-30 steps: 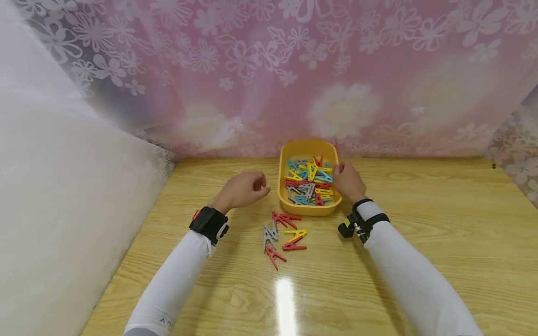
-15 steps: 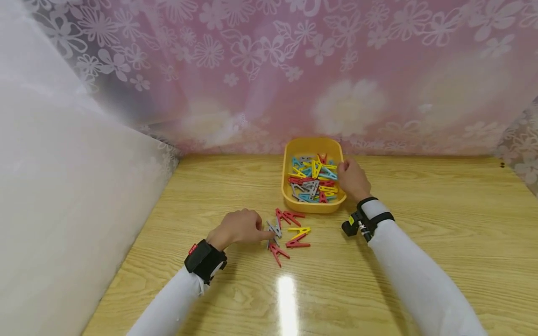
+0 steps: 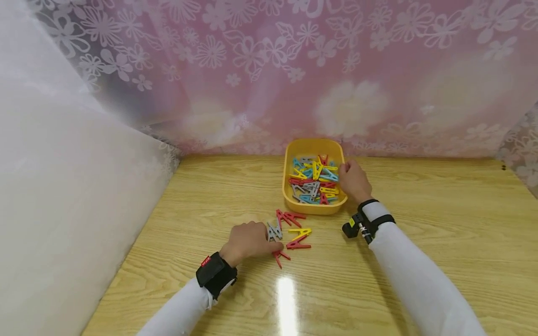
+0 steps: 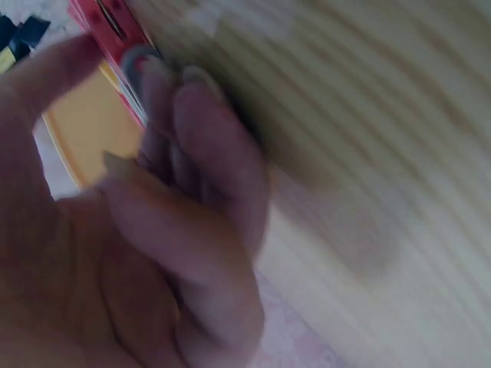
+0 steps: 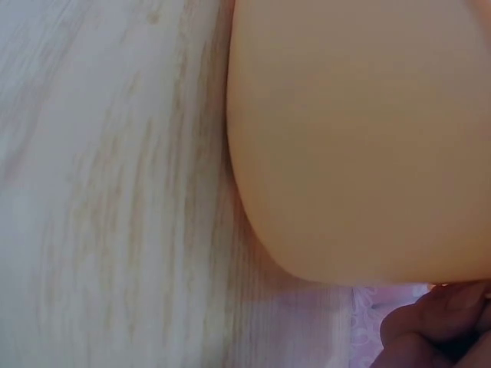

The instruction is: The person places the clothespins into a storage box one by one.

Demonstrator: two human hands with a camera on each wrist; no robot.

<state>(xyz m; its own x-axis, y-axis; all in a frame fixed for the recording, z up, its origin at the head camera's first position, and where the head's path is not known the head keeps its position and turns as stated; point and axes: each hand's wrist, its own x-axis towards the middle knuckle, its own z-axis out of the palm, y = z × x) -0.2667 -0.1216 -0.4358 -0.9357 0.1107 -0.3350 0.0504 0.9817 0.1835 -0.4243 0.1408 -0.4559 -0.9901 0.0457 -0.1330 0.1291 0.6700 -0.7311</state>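
Observation:
In the head view my left hand (image 3: pixel 251 240) is low over the loose clothespins on the table. Its thumb and fingertips pinch a red clothespin (image 4: pixel 115 31), partly covered by the hand in the head view. Just beyond the fingers lie grey clothespins (image 3: pixel 274 232). A yellow clothespin (image 3: pixel 300 232) and another red clothespin (image 3: pixel 298 245) are to the right. My right hand (image 3: pixel 355 181) grips the right rim of a yellow plastic basket (image 3: pixel 315 209), which holds many red, yellow, blue and grey clothespins. In the right wrist view the basket's wall fills much of the frame.
Two more red clothespins (image 3: pixel 290 218) lie in front of the basket, close to its near wall. The wooden table (image 3: pixel 441 210) runs back to a pink flowered curtain (image 3: pixel 269 93). White sheeting (image 3: pixel 75 186) hangs along the left side.
My left hand has come down from beside the basket, past the grey clothespins, to the nearest red clothespin. My right hand stays on the basket's rim. The view shifted slightly.

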